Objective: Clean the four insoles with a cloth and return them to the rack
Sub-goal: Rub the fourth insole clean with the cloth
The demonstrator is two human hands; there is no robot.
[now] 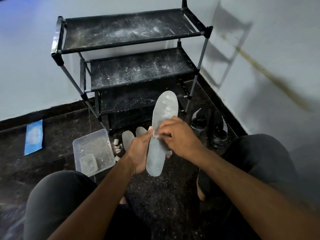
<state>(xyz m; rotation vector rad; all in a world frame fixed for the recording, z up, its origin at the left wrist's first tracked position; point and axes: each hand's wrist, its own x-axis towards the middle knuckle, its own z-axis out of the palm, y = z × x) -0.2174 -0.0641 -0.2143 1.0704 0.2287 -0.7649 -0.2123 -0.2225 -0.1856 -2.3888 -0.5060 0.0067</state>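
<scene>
Head view looks down on a grey insole (163,125) held above the floor in front of the shoe rack (131,54). It lies in the left hand (138,153), whose fingers curl round its heel half from beneath. The right hand (176,135) pinches a small white cloth (154,133) against the insole's middle. White powder clings to the toe end, so I judge the wiping should run in long strokes toward the toe, with the left hand bracing underneath so the insole does not bend. Two more insoles (128,140) lie on the floor beside a clear plastic tub (93,149).
</scene>
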